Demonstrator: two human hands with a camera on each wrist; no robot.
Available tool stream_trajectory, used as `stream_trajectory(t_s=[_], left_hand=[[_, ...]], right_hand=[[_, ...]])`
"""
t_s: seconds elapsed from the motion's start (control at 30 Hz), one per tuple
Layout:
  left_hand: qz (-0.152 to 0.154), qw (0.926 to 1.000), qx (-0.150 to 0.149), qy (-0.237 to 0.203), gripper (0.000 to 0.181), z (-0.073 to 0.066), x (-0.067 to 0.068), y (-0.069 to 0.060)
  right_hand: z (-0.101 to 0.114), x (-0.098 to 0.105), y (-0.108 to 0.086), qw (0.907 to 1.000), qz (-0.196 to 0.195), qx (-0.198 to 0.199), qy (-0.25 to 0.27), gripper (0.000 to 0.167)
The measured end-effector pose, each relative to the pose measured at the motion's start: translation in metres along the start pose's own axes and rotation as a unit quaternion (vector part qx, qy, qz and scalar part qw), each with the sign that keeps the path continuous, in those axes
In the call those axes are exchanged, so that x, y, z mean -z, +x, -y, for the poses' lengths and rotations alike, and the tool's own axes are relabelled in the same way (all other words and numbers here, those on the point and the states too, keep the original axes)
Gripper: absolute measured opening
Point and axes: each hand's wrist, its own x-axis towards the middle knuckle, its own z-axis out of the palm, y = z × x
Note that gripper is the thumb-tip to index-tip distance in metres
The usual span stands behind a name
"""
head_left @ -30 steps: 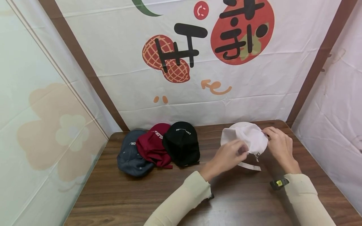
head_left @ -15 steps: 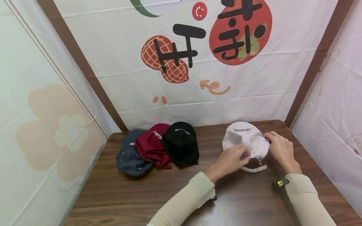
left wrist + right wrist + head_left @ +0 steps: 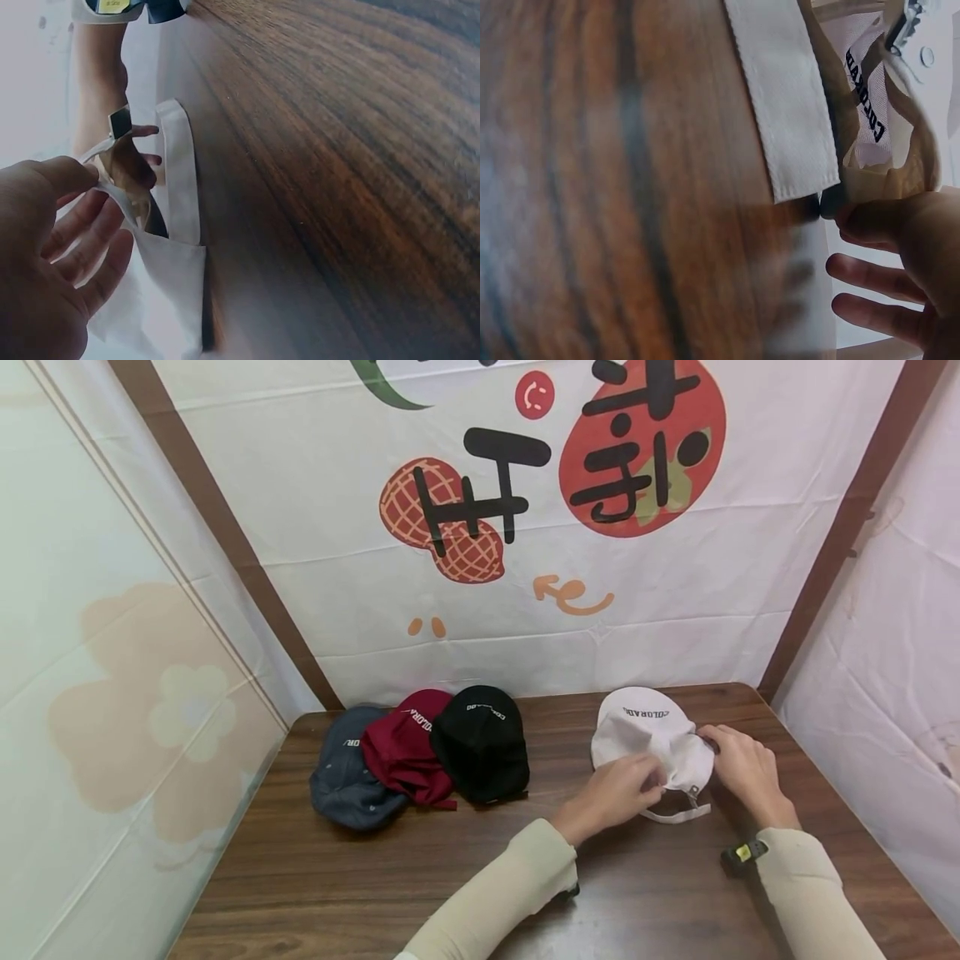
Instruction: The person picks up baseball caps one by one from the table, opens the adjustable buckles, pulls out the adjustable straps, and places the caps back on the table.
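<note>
A white baseball cap lies near the back right of the table, its dark lettering facing up and its back toward me. My left hand pinches the cap's back edge between thumb and fingers. At the cap's right side my right hand pinches the rim. In the left wrist view, the loose end of the white strap extends beyond the cap opening, by a metal buckle. Part of the inner label shows in the right wrist view. The cap's brim is hidden.
Three more caps overlap at the back left: a blue one, a dark red one and a black one. The wooden table meets a printed white cloth wall behind, with cloth at both sides.
The white cap has shifted slightly right and toward me, and its lettering has come into view. My left hand has moved right and nearer with it; the right hand has dropped slightly.
</note>
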Motion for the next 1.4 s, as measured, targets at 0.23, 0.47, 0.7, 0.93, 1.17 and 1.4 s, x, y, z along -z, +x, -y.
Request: stream_trajectory(t_s=[0.23, 0.47, 0.7, 0.93, 1.17, 1.4], left_hand=[[0.013, 0.9999, 0.007, 0.007, 0.008, 0.002, -0.002, 0.001], [0.054, 0.9985, 0.008, 0.001, 0.017, 0.003, -0.004, 0.000], [0.071, 0.9974, 0.005, 0.004, 0.017, 0.005, -0.005, -0.002], [0.070, 0.9975, 0.001, -0.011, 0.022, 0.007, -0.003, -0.004], [0.064, 0.9977, -0.008, -0.018, 0.022, 0.009, 0.004, -0.007], [0.051, 0.9978, 0.002, -0.043, 0.019, 0.016, 0.016, -0.013]], right_hand=[[-0.002, -0.003, 0.001, 0.9999, 0.013, 0.004, 0.000, 0.032], [-0.005, -0.002, 0.002, 0.9989, 0.048, -0.002, 0.000, 0.034], [-0.007, 0.000, 0.002, 0.9978, 0.065, -0.007, 0.009, 0.033], [-0.007, 0.004, 0.002, 0.9967, 0.075, -0.021, 0.023, 0.032], [-0.001, 0.010, -0.003, 0.9968, 0.054, -0.036, 0.046, 0.026], [0.020, 0.019, -0.006, 0.9954, -0.008, -0.052, 0.080, 0.020]])
